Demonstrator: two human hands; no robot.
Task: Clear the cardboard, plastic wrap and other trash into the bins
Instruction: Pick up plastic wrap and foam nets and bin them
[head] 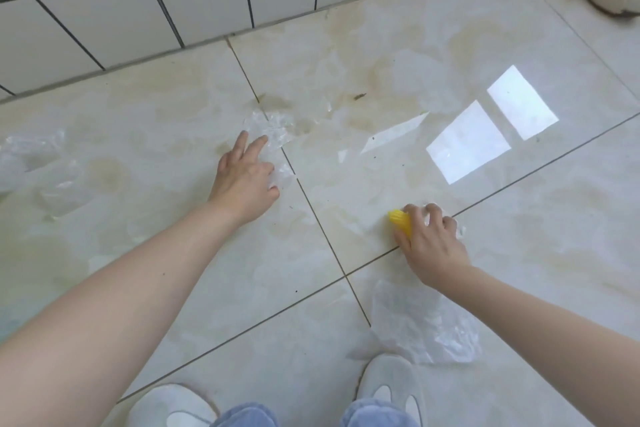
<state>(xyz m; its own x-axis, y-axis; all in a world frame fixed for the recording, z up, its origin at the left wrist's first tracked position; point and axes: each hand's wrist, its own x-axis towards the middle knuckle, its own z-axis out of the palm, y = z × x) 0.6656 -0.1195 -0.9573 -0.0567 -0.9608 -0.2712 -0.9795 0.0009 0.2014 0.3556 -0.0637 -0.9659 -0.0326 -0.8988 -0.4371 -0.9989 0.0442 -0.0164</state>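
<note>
Nearest, just ahead of the pale slipper (391, 388), a crumpled sheet of clear plastic wrap (424, 326) lies flat on the glossy cream floor tile (259, 288). It looks feather-light, limp and slick, likely to cling to the tile; a raised crease would be the best place to pinch it, not the flat middle.

Farther out, the right hand (431, 239) reaches down with the wrist bent and the fingers curled over a small ribbed yellow plastic piece (400, 222) and a scrap of clear film beneath the knuckles. It appears closed around them, the yellow end poking out past the thumb. That piece looks stiff and light, easy to carry in a fist.

Beyond, the left hand (246, 177) is stretched forward on a long straight arm, palm down, fingers spread, the fingertips resting on a wrinkled patch of transparent film (270, 130) across a grout line. It presses but holds nothing; gathering the film under the fingers should bunch it up.

More clear film (31, 156) lies at far left. No bin is in view.
</note>
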